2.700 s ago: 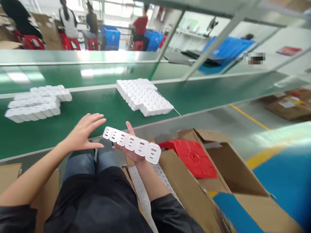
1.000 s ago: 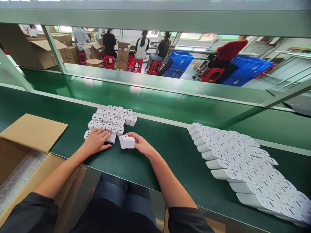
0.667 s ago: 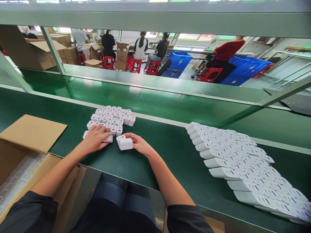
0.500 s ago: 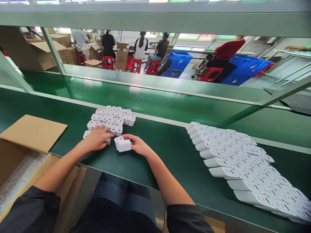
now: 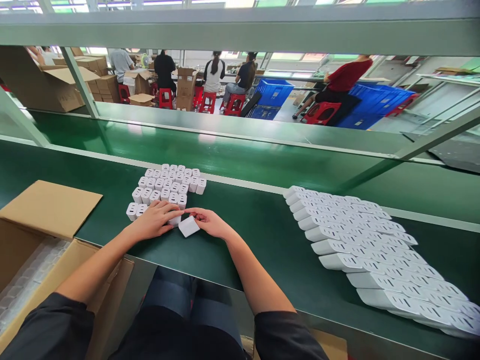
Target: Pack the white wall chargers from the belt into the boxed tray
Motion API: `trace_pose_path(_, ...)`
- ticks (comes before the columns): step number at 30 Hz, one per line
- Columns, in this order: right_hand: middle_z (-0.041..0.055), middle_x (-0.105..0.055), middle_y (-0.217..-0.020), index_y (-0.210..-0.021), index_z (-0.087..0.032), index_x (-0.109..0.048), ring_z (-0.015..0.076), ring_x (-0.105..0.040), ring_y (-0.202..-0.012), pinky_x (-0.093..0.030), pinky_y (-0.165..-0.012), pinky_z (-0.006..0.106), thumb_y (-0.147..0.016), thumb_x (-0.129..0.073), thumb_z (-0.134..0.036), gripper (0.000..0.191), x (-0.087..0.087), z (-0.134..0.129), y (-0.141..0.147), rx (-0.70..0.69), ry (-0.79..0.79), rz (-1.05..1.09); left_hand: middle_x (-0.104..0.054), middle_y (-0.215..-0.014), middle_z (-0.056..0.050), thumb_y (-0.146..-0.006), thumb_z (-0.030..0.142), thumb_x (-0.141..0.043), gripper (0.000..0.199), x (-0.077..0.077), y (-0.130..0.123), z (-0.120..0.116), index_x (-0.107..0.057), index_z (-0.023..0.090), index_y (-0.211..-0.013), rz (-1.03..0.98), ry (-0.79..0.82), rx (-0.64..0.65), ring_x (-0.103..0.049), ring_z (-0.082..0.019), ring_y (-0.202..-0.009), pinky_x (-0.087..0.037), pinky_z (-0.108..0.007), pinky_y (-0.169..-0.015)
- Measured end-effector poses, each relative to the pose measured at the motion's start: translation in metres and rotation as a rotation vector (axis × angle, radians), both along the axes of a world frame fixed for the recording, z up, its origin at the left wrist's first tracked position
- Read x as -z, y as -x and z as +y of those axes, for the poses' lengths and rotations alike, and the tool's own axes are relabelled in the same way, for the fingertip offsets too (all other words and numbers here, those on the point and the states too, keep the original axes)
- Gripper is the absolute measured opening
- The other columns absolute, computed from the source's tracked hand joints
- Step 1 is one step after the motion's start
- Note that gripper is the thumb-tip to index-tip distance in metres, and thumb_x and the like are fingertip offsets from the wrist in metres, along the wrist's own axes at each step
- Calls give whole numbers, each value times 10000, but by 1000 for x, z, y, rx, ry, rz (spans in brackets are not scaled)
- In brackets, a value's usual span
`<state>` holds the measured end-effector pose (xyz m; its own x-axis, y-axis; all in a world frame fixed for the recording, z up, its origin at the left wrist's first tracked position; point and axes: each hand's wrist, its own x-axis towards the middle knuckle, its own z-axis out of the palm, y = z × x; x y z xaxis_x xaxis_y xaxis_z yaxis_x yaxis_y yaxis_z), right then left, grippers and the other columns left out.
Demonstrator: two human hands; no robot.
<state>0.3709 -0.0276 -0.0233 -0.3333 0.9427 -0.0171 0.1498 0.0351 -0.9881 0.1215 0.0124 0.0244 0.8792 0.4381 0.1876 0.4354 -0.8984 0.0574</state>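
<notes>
White plug-in chargers with slotted ends (image 5: 165, 185) stand grouped in uneven rows on the dark green bench top. At the near edge of this group, my left hand (image 5: 157, 220) has its fingers curled over one white charger, which they partly cover. Just right of it, my right hand (image 5: 213, 223) pinches another white charger (image 5: 188, 227), tilted with its plain side facing me. My right index fingertip reaches to the fingers of my left hand.
A large slanted block of white chargers (image 5: 360, 245) covers the bench at right. An open cardboard box (image 5: 52, 207) with clear plastic trays stands at left. Metal posts and a shelf frame the bench. Beyond, several people sit on red stools near blue crates (image 5: 275, 92).
My left hand has shifted right and nearer, off the two chargers at the group's left end. The two chargers at my right hand have parted: one is under my left fingers, one stays pinched, turned.
</notes>
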Motion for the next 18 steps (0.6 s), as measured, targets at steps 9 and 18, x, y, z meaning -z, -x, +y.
trace_pose_path(9,61,-680,-1201,-1285,-229,-607,191,-682,-921,-565,-822,353,-722,-681,-177,570,-25,-9,-8,-89,218,321,-627,-1204,-138,-854,473,-679,531,3,4,-7,-577,198,-1297,-1,-185,-201,-557,-306,-1094,-402,-419,-898)
trace_pose_path(18,29,-642,-1036,-1190,-227,-563,161,-604,-951,-526,-816,279,-629,-833,-198,623,-20,-13,5,-76,93,316,-663,-1182,-114,-927,456,-575,404,-15,10,-28,-615,234,-1262,-319,-150,-280,-580,-276,-1106,-458,-441,-933)
